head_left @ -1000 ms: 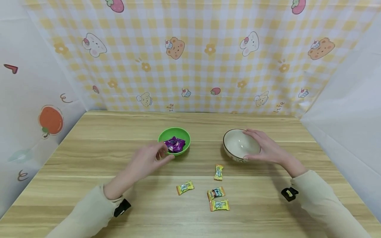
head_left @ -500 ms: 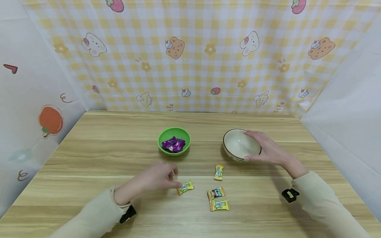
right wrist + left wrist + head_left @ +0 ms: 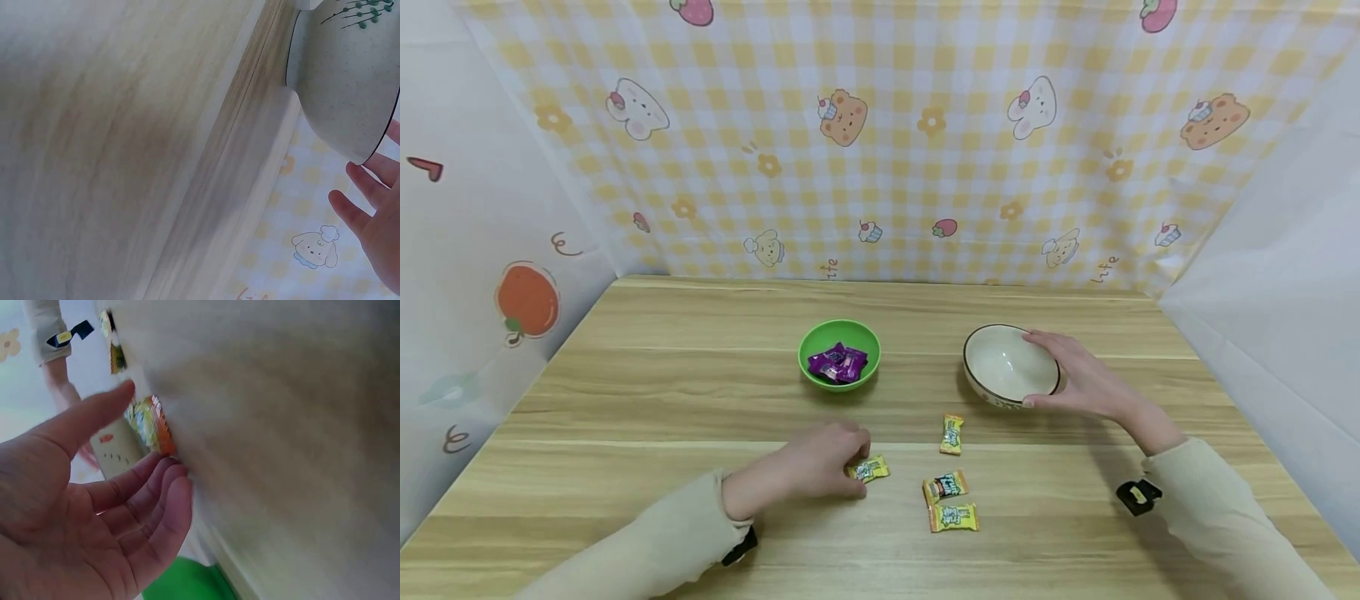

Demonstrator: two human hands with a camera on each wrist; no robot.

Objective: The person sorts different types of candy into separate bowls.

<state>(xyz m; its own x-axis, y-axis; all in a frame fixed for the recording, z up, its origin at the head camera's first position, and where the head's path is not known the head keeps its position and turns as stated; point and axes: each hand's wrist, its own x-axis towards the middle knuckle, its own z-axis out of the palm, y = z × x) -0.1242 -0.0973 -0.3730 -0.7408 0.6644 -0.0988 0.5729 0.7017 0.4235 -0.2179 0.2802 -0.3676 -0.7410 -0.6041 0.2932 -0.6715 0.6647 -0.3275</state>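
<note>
Yellow candy [image 3: 872, 469] lies between parted thumb and fingers of left hand [image 3: 812, 464], other candies [image 3: 953, 517] near; right hand [image 3: 1088, 385] grips white bowl [image 3: 1006, 367]; green bowl [image 3: 839, 333] sits toward worktop's far edge [image 3: 895, 290].

1. Yellow wrapper, lowest on the tabletop [image 3: 1075, 550], point of print [image 3: 954, 517]: "Fruit"; 2nd word uncertain.
2. Yellow-and-orange wrapper just above it [image 3: 946, 486]: "Fruit"; remainder unclear.
3. Upright yellow wrapper [image 3: 951, 434]: print too small to read with certainty.
4. Yellow wrapper at left [image 3: 872, 470]: lettering partly covered, illegible.
5. Purple wrappers [image 3: 838, 364]: print illegible.
6. Checked backdrop [image 3: 887, 187]: "life", turned sideways, 2 instances along the lower part, 1 left of centre, 1 at right.
</note>
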